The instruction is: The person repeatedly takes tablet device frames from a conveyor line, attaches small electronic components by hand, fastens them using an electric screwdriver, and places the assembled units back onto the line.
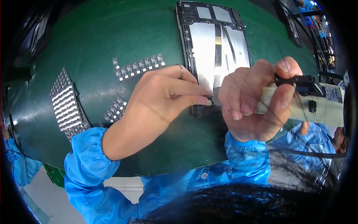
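My right hand point(253, 100) is wrapped around a pale electric screwdriver point(324, 112) held level. Its black lever point(304, 83) lies by my thumb and index finger, and its ribbed grey nose point(216, 96) points left. My left hand point(156, 100), with a ring on one finger, pinches thumb and index finger together right at that nose. Whatever is between those fingertips is too small to make out. Beyond both hands lies an opened tablet-like device point(203, 48) with silver panels and a black frame; my hands hide part of its near end.
On the green table point(93, 33) to the left lie a sheet of small black-and-white parts point(67, 104), a strip of similar parts point(140, 67) and a smaller piece point(114, 110). A black cable point(309, 153) runs at the lower right. Other people in blue point(309, 138) sit nearby.
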### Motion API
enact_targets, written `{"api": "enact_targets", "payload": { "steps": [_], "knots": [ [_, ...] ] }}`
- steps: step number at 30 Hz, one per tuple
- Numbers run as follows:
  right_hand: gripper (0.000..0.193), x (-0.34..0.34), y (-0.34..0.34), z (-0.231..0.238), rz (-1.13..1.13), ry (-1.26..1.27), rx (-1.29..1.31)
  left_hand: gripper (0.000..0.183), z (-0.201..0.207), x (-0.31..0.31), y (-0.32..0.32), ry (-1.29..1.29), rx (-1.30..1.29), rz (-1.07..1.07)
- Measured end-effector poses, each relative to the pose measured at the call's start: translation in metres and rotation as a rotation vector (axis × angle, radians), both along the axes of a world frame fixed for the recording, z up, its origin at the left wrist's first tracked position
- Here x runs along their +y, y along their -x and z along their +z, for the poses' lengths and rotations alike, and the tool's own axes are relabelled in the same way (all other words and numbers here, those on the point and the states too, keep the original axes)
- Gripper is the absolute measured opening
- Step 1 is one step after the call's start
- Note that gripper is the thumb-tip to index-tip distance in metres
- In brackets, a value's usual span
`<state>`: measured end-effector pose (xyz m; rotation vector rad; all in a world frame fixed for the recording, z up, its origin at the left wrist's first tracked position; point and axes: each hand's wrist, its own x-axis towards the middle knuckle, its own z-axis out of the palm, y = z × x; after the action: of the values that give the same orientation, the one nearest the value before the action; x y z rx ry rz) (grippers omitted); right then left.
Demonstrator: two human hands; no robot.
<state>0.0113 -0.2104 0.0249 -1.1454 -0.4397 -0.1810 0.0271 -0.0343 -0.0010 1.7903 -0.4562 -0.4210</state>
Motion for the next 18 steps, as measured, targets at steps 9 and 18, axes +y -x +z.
{"api": "enact_targets", "payload": {
  "steps": [9,18],
  "knots": [
    [0.029,-0.0003,0.0011,0.0039,0.01,-0.015,0.036,0.014,-0.0045,-0.0012,0.0016,-0.021,-0.067,-0.009],
    [0.027,0.0047,0.0037,0.0014,-0.045,-0.077,0.01,0.013,-0.001,-0.0023,0.0042,-0.027,-0.107,-0.013]
  ]
}}
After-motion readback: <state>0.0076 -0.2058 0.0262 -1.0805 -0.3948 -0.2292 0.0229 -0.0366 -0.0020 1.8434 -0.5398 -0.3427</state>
